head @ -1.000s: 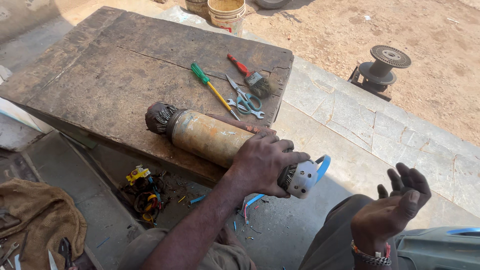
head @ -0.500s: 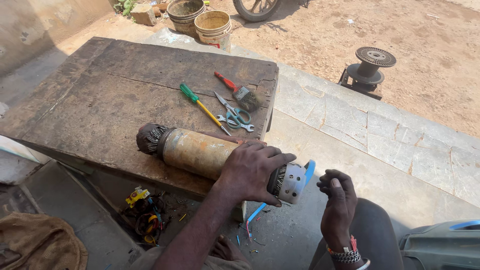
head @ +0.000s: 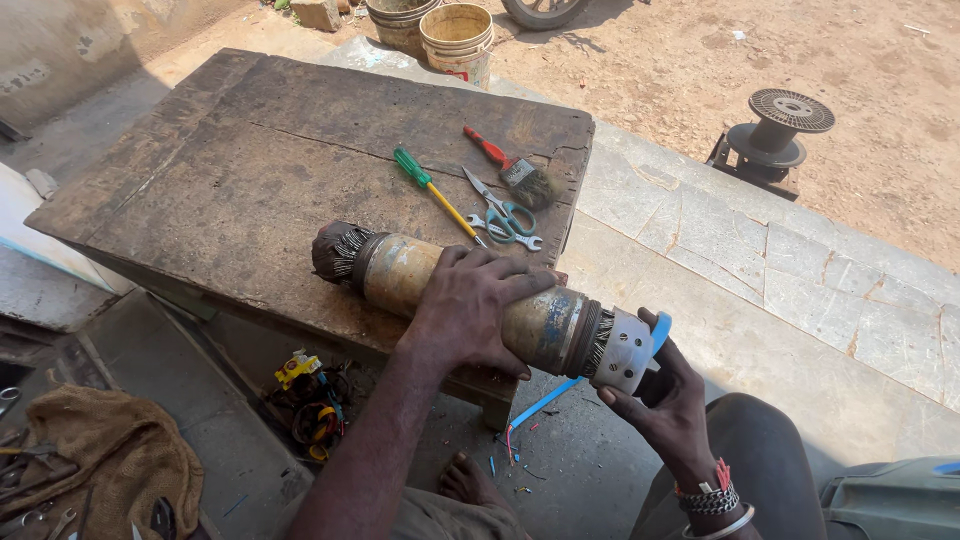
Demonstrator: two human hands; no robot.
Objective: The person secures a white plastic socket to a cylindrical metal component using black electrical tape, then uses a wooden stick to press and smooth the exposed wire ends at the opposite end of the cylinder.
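A worn wooden table [head: 250, 150] carries the long cylindrical motor stator [head: 470, 300], its far end overhanging the edge. The left hand [head: 470, 305] clamps the casing from above; the right hand [head: 665, 395] cups the slotted metal end cap [head: 625, 350], apparently mid-fitting, needing square seating next.

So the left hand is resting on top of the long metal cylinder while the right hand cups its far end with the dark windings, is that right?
Not quite: in the head view the left hand does rest on the cylinder, but the right hand cups the near end with the pale metal cap; the dark windings are at the other end.
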